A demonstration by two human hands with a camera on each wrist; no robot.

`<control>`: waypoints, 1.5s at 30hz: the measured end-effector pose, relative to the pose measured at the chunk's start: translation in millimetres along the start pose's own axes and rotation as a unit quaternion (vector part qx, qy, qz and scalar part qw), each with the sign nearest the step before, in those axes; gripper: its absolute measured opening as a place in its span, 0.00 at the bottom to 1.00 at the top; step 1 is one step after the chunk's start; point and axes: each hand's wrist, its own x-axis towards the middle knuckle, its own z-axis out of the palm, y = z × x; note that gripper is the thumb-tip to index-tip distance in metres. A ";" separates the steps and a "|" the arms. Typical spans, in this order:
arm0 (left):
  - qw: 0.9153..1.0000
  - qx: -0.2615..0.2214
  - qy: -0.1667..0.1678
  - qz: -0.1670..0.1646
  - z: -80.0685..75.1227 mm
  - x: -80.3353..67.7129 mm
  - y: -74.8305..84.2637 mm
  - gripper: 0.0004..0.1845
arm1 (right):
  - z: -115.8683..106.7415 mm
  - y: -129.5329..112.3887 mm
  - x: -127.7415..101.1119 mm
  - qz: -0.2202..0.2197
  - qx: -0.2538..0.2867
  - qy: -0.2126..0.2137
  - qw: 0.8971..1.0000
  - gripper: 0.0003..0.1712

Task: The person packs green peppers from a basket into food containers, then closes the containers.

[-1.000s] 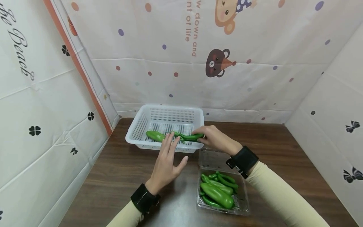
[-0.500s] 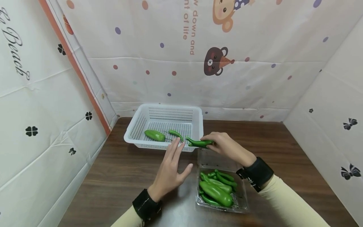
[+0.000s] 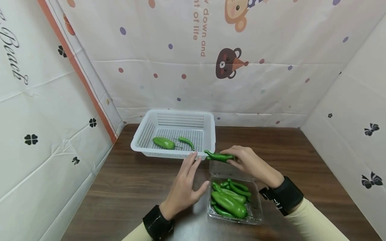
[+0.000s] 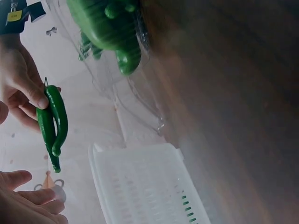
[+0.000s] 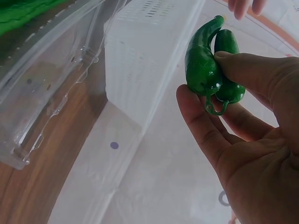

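Between thumb and fingers my right hand (image 3: pixel 248 161) pinches two slim green chili peppers (image 5: pixel 203 63), held in the air near the basket's front right corner. The left wrist view shows the pair side by side, tips pointing away from the right hand (image 4: pixel 21 84). My left hand (image 3: pixel 184 188) hovers in front of the white basket (image 3: pixel 139 148) with straight, spread fingers and holds nothing. Inside the basket lie a thick green pepper (image 3: pixel 164 143) and one thin chili pepper (image 3: pixel 186 142). Several more green peppers (image 3: pixel 230 203) fill a clear plastic box (image 3: pixel 257 218).
The clear box's lid (image 3: pixel 224 169) lies opened backward toward the basket. Beneath everything is a dark wooden table (image 3: pixel 120 194). Patterned white cloth (image 3: pixel 144 87) hangs behind the table and along both sides.
My right hand has lifted the two chili peppers out of the basket and drawn them rightward and nearer. My left hand has shifted slightly to the right, fingers still spread.
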 end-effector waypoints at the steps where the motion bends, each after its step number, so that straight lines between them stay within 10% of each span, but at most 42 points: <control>1: 1.000 0.001 0.000 0.003 1.0 -0.6 0.2 0.42 | -0.3 -0.5 -1.8 0.001 0.001 0.002 1.000 0.24; 45: 0.991 -0.067 -0.115 0.016 15.9 -17.0 13.3 0.50 | 30.7 -19.9 -76.1 -0.014 0.029 0.071 0.997 0.27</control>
